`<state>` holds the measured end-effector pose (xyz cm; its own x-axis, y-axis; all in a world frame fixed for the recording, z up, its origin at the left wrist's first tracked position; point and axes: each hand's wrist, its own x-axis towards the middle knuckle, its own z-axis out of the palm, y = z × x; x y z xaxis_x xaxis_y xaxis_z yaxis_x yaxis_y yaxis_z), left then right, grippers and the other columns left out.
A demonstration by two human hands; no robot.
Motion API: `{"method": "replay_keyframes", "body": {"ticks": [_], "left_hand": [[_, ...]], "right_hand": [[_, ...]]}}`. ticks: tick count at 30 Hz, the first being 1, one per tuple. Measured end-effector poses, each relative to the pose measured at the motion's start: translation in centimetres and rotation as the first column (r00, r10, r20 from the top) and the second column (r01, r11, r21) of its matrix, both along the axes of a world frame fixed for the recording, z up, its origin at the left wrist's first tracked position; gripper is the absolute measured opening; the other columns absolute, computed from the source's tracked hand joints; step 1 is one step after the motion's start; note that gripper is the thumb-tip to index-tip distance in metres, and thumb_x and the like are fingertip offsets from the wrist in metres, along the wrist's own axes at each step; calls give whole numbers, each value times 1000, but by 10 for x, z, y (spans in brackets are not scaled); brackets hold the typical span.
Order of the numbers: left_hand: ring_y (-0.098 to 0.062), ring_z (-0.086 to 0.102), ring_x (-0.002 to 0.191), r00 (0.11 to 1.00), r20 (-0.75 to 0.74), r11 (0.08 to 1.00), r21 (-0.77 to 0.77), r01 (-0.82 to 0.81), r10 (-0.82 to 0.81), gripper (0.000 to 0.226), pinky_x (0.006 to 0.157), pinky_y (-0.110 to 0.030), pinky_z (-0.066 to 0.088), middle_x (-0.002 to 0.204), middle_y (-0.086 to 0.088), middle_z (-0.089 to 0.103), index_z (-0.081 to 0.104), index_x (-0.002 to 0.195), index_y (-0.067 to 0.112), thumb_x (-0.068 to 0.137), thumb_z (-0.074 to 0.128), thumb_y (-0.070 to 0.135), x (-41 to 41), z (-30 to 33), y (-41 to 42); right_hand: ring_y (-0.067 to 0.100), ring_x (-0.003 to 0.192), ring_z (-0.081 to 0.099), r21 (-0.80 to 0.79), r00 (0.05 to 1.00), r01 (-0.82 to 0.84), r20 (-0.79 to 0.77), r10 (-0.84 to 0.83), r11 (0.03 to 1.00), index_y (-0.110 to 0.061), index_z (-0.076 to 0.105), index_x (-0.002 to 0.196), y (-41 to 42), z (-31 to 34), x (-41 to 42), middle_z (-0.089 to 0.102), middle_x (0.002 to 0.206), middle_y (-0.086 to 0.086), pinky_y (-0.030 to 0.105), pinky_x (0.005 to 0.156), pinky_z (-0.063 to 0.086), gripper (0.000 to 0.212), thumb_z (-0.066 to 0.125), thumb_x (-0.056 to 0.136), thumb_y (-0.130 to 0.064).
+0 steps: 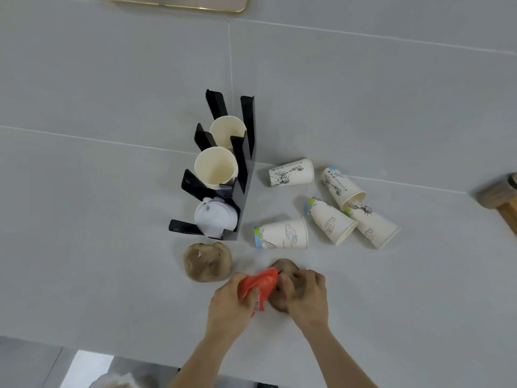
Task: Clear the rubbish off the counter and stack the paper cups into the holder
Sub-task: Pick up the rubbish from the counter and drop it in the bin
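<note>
My left hand (pixel 228 303) has its fingers clamped on a crumpled red wrapper (pixel 260 287), held just above the desk (pixel 112 191). My right hand (pixel 306 295) sits right beside it, fingers closed over a brown paper wad (pixel 284 268) that peeks out past my knuckles; wrapper and wad touch between my two hands. A second brown wad (pixel 207 261) lies loose to the left, near my left hand and just in front of the black cup holder (pixel 246 175).

The holder stands upright with two plain cups (pixel 215 168) in its farther slots and a white lid (pixel 214 218) in the nearest one. Five printed paper cups lie on their sides to the right of the holder: one (pixel 291 172) farthest back, one (pixel 281 234) closest to my hands, and three (pixel 331 224) bunched together further right, touching one another.

The near desk edge runs just below my forearms. Left of the holder and beyond it the pale grey surface is open, crossed by thin seams. A wooden object (pixel 500 197) shows at the right border, and a gold-rimmed tray (pixel 179 2) at the far top.
</note>
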<state>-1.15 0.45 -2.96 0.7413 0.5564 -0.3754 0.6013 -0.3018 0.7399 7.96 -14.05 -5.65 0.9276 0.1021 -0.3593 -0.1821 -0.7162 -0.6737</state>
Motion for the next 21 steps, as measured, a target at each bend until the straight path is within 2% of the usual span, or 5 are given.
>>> {"method": "replay_keyframes", "body": {"ticks": [4, 9, 12, 17, 21], "left_hand": [[-20, 65, 93, 974, 121, 981, -27, -191, 193, 3, 85, -43, 57, 97, 12, 64, 63, 77, 37, 78, 63, 34, -21, -2, 35], [-28, 44, 125, 931, 201, 910, 228, -347, 305, 43, 106, -48, 34, 138, -2, 52, 73, 83, 17, 63, 49, 46, -37, -9, 72], [-24, 45, 128, 947, 90, 948, 58, -313, 307, 23, 100, -49, 47, 156, 3, 34, 66, 83, 21, 68, 62, 39, -33, -5, 92], [-25, 64, 70, 944, -21, 944, -18, -330, 330, 13, 67, -44, 57, 84, -3, 69, 55, 88, 18, 81, 64, 11, -22, 2, 105], [-24, 65, 64, 933, -48, 929, -81, -360, 357, 21, 61, -41, 55, 74, -2, 67, 46, 95, 20, 84, 63, 15, -23, -1, 106]], "right_hand": [[34, 122, 48, -55, 998, -28, 51, 30, 998, -11, 60, 115, 7, -5, -9, 54, 128, 10, 42, 97, 46, 49, 82, 80, -36], [36, 122, 50, -13, 993, 70, -94, -71, 997, -14, 49, 129, 22, -1, -5, 57, 109, 5, 48, 100, 49, 86, 92, 60, -44], [31, 123, 54, 76, 971, 113, -220, -94, 991, -20, 43, 143, 30, 5, -7, 63, 115, 2, 44, 96, 53, 102, 94, 57, -44], [20, 85, 70, 361, 940, 144, -340, -13, 921, -13, 70, 117, 37, 33, -15, 74, 103, 6, 28, 64, 55, 55, 93, 68, -23], [21, 80, 59, 631, 916, 12, -318, 244, 776, -13, 72, 117, 52, 65, -20, 68, 105, 29, 34, 72, 47, 42, 81, 78, -27]]}}
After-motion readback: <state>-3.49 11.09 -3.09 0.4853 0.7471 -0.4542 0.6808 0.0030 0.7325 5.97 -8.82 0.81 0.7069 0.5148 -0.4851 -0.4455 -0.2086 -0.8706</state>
